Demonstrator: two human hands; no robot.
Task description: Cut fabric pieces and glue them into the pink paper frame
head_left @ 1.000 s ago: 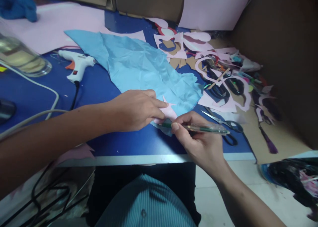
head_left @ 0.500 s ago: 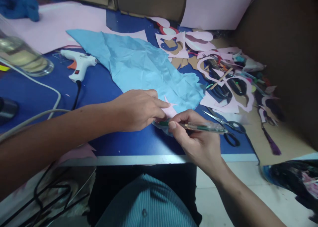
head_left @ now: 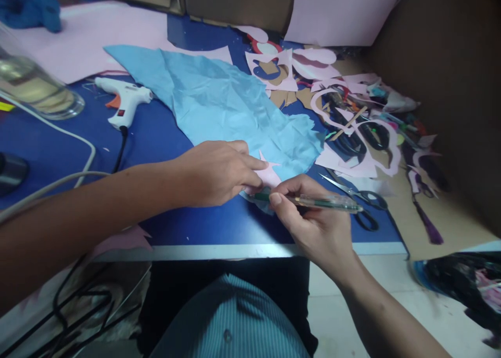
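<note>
A pen [head_left: 321,202] with a clear barrel and green inside is pinched in my right hand [head_left: 313,222]. Its tip end points left, close beside a pink paper piece [head_left: 268,174] with pointed corners, like a star. My left hand [head_left: 219,175] presses this piece down on light blue cloth [head_left: 223,97], its fingers spread over it and partly covering it. The cloth lies wrinkled across the table, and the exact spot where the pen meets paper or cloth is hidden by my fingers.
A white glue gun [head_left: 126,99] lies at left near a clear container [head_left: 39,86] and a cable. Scissors [head_left: 360,196] rest right of my right hand. Pink and brown scraps [head_left: 274,68] pile up behind. Cardboard walls [head_left: 238,6] bound the blue table.
My right hand and the pen have shifted slightly to the right. My left hand stays in place on the pink piece.
</note>
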